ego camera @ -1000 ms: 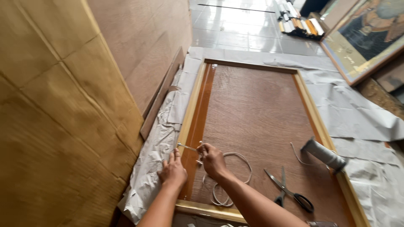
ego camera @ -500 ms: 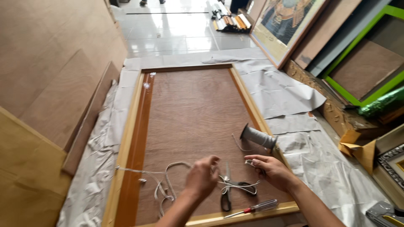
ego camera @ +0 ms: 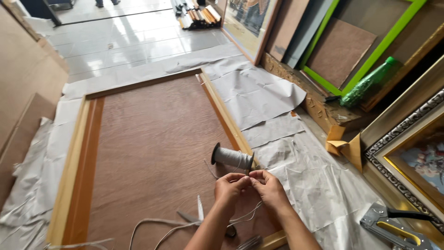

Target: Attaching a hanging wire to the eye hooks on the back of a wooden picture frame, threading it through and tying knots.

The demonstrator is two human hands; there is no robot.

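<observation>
My left hand [ego camera: 231,187] and my right hand [ego camera: 268,186] meet fingertip to fingertip over the brown backing board [ego camera: 152,139] of a large wooden frame [ego camera: 74,157]. Both pinch a thin pale cord [ego camera: 240,216] that trails back under my forearms and loops across the board to the left. A spool of grey cord [ego camera: 232,158] lies on its side just beyond my fingers, near the frame's right rail. Scissors [ego camera: 196,214] lie on the board beside my left forearm, partly hidden by it.
Crinkled grey paper [ego camera: 273,97] lies under and around the frame. A staple gun [ego camera: 393,227] sits at the lower right. Framed pictures, a green frame [ego camera: 365,60], a green bottle [ego camera: 367,83] and boards lean at the right. Brown panels stand at the left.
The view swung right and closer. My hands moved from the frame's left rail to its right side by the spool and now come together on the cord.
</observation>
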